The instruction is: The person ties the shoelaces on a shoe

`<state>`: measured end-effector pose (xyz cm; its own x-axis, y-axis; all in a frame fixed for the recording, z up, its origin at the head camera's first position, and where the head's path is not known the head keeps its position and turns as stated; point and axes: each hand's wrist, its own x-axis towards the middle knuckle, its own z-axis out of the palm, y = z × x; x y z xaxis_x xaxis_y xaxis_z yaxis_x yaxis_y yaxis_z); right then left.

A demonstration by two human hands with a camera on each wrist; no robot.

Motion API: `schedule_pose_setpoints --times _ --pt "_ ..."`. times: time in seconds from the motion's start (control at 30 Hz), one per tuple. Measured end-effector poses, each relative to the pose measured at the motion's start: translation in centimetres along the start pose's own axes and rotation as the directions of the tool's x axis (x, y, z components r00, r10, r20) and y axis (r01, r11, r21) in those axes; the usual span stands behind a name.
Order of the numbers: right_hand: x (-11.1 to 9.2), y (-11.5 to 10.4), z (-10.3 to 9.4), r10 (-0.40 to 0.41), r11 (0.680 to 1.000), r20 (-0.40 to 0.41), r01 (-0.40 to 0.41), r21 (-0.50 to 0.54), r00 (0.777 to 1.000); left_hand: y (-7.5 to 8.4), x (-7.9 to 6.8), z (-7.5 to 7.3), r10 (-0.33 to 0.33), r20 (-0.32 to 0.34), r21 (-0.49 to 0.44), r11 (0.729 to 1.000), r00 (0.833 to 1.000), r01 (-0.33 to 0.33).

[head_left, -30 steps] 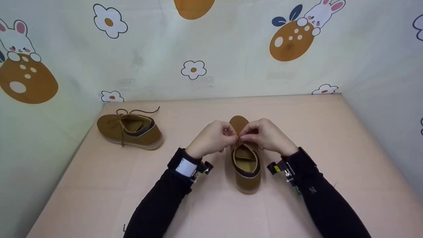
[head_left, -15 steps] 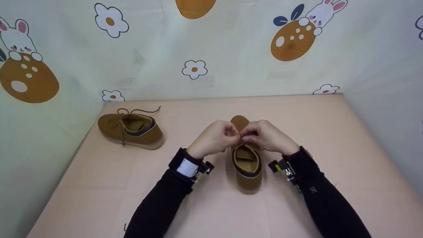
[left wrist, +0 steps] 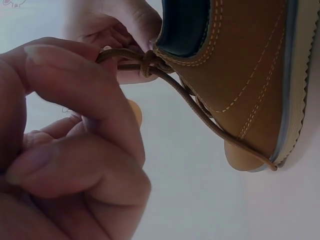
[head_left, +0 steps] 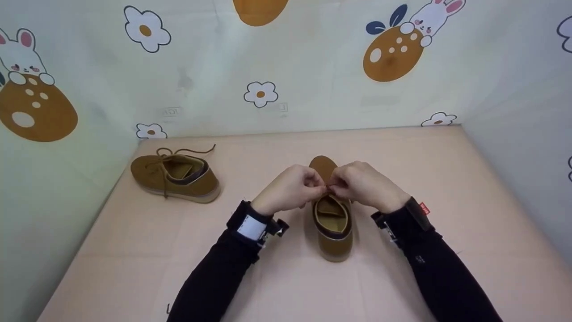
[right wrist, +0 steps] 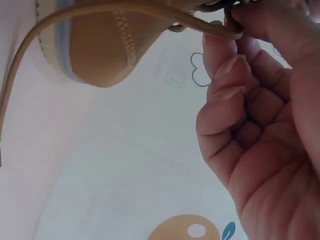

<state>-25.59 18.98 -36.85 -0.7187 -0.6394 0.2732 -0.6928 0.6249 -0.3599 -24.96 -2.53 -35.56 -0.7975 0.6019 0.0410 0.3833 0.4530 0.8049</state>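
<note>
A brown low shoe [head_left: 335, 248] stands on the table, toe pointing away, with both hands over its lacing. My left hand [head_left: 290, 188] pinches the brown shoelace [left wrist: 200, 112] just above the opening. From the other side, my right hand [head_left: 368, 185] pinches the lace too, fingertips close to the left ones. In the left wrist view a knot [left wrist: 148, 64] sits at the top of the tongue, and one lace end hangs down the shoe's side. Another loose length of lace [right wrist: 125, 7] arcs across the right wrist view. The fingers hide the lacing in the head view.
A matching brown shoe [head_left: 192, 190] lies at the back left, its toe to the left and its lace in a bow. Patterned cloth walls [head_left: 313, 107] enclose the pinkish table [head_left: 134, 264] at the back and both sides.
My right hand has turned at the wrist, its fingers tipping downward and its wrist camera swinging partly out of sight. The left hand has edged slightly right. The shoes have stayed put.
</note>
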Motion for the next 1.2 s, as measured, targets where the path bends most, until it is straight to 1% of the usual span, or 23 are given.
schedule_pose_setpoints --times 0.1,0.2,0.33,0.4,0.47,0.53,0.6,0.67,0.7,0.77,0.83,0.9,0.97,1.03,1.2 --pt "0.1 0.2 0.4 -0.046 0.997 -0.052 0.043 -0.07 0.998 0.1 0.0 0.1 -0.001 0.013 0.008 1.0 1.0 0.001" --pt "0.2 0.5 0.7 -0.077 0.989 -0.109 0.063 -0.132 0.991 0.1 0.0 0.3 -0.004 0.031 0.028 1.0 1.0 0.003" --pt "0.3 0.7 1.1 -0.101 0.982 -0.159 0.073 -0.174 0.982 0.1 0.0 0.5 0.009 0.041 0.056 0.998 0.999 -0.011" --pt "0.3 0.9 1.3 -0.116 0.978 -0.178 0.082 -0.189 0.977 0.1 0.1 0.6 0.02 0.027 0.069 0.997 0.999 -0.022" --pt "0.3 1.0 1.4 -0.138 0.975 -0.199 0.097 -0.201 0.97 0.1 0.1 0.5 0.03 -0.011 0.103 0.994 0.999 -0.029" --pt "0.3 1.2 1.5 -0.163 0.97 -0.22 0.115 -0.215 0.962 0.0 0.1 0.3 0.03 -0.08 0.147 0.989 0.996 -0.018" --pt "0.3 1.3 1.6 -0.187 0.964 -0.234 0.133 -0.23 0.954 -0.1 0.2 0.2 0.017 -0.162 0.195 0.981 0.987 0.015" --pt "0.2 1.5 1.7 -0.207 0.96 -0.242 0.148 -0.239 0.948 -0.5 0.3 0.1 -0.013 -0.223 0.205 0.977 0.975 0.06" --pt "0.2 1.5 1.7 -0.215 0.958 -0.244 0.156 -0.239 0.946 -0.7 0.4 0.1 -0.03 -0.236 0.196 0.978 0.971 0.077" --pt "0.2 1.7 1.7 -0.225 0.958 -0.245 0.168 -0.234 0.943 -1.2 0.7 0.1 -0.064 -0.215 0.146 0.985 0.975 0.096" --pt "0.2 1.7 1.7 -0.231 0.959 -0.243 0.178 -0.22 0.942 -1.8 0.9 0.1 -0.091 -0.162 0.065 0.993 0.983 0.103" --pt "0.2 1.8 1.8 -0.229 0.962 -0.24 0.183 -0.201 0.943 -2.2 1.1 0.1 -0.108 -0.103 -0.025 0.994 0.989 0.106" --pt "0.2 1.9 1.8 -0.225 0.967 -0.233 0.187 -0.175 0.946 -2.5 1.2 0.1 -0.118 -0.061 -0.105 0.988 0.991 0.111" --pt "0.2 1.9 1.8 -0.22 0.971 -0.228 0.19 -0.144 0.948 -2.6 1.2 0.0 -0.128 -0.036 -0.166 0.979 0.991 0.121" --pt "0.2 1.8 1.7 -0.193 0.981 -0.219 0.182 -0.069 0.957 -2.8 1.3 0.3 -0.151 -0.002 -0.25 0.957 0.989 0.146"
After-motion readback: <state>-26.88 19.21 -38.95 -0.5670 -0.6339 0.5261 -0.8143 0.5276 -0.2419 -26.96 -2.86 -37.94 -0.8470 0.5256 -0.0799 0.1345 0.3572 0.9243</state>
